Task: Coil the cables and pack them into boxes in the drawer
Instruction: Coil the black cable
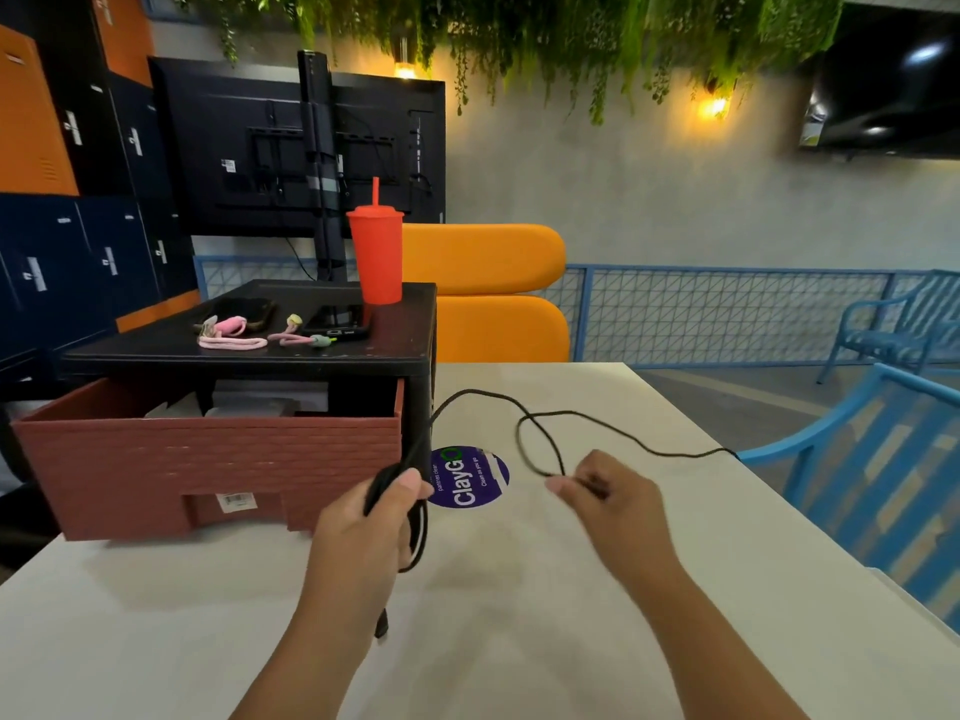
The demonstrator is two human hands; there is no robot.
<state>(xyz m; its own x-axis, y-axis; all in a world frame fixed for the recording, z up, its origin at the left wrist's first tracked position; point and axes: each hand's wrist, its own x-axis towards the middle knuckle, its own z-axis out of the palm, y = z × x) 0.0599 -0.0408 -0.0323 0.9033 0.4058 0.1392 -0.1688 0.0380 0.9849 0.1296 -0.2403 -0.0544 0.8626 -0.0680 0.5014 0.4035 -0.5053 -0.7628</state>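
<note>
1. Left hand (371, 517) (thumb on top) grips coils of the thin black cable (470, 391) just left of the round purple sticker (469, 477).
2. Right hand (608, 488) pinches a loop right of the sticker; the slack trails farther right.

Ahead of you: grey wall (675, 200), hanging greenery (571, 33), warm lamps (714, 106). Lockers (31, 122) left, blue chairs (883, 324) right.

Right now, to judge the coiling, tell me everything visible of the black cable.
The black cable is thin, matte, rubbery-looking. The left hand grips several gathered loops, one plug end hanging below it. The right hand pinches a loose loop; the rest trails over the white table to its right edge.
</note>
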